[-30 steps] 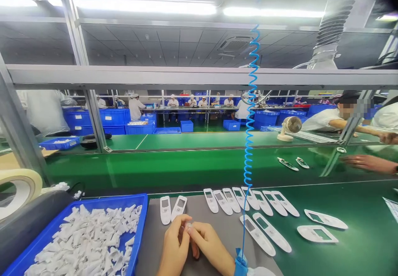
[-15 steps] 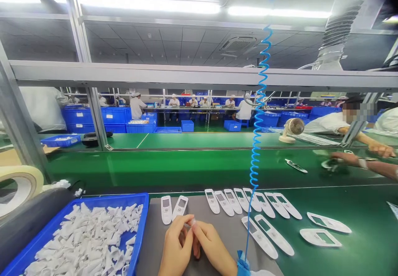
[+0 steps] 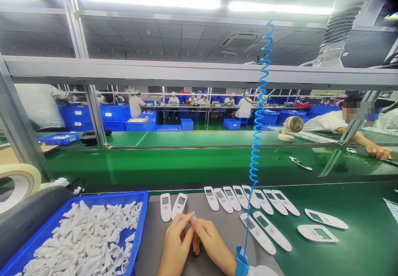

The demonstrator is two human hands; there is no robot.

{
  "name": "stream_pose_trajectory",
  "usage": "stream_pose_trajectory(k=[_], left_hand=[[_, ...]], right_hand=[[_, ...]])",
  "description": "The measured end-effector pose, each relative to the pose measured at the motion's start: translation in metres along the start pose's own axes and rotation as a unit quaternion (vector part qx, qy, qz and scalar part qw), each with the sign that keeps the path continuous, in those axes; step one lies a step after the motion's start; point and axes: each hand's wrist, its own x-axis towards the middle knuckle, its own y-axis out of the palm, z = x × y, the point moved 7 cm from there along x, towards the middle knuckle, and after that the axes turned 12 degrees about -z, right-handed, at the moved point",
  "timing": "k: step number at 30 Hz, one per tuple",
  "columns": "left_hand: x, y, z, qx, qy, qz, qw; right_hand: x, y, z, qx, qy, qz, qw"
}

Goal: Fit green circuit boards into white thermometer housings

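Note:
My left hand [image 3: 176,243] and my right hand [image 3: 213,243] meet above a grey mat [image 3: 152,243], and their fingertips pinch a small pale plastic piece [image 3: 193,219]. The fingers hide most of that piece. Two white plastic housings with small windows [image 3: 172,206] lie just beyond my left hand. A longer row of similar housings [image 3: 236,198] runs beyond my right hand. A blue coiled cord with a strap [image 3: 241,261] sits at my right wrist.
A blue tray [image 3: 108,195] heaped with white plastic parts stands left of the mat. A tape roll [image 3: 18,182] lies beyond it. More white housings [image 3: 317,226] rest on the green conveyor belt [image 3: 186,164]. Across the belt, a co-worker's hand [image 3: 377,152] reaches out.
My hands have raised the small piece slightly, still pinching it. The head view has shifted a little. Across the belt, the co-worker's nearer hand has left the view.

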Motion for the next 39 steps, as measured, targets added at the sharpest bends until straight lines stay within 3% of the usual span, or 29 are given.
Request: stream_pose_trajectory(k=[7,24,39], left_hand=[[0.001,0.0,-0.003,-0.005,0.011,0.002,1.0],[-0.001,0.0,-0.007,0.035,0.028,0.025,0.999],[-0.005,0.005,0.002,0.036,-0.001,0.015,0.999]], right_hand=[[-0.003,-0.002,0.01,0.042,0.01,-0.019,0.999],[0.0,-0.001,-0.003,-0.001,0.01,-0.014,1.0],[0.0,-0.001,0.003,0.0,0.01,-0.014,1.0]])
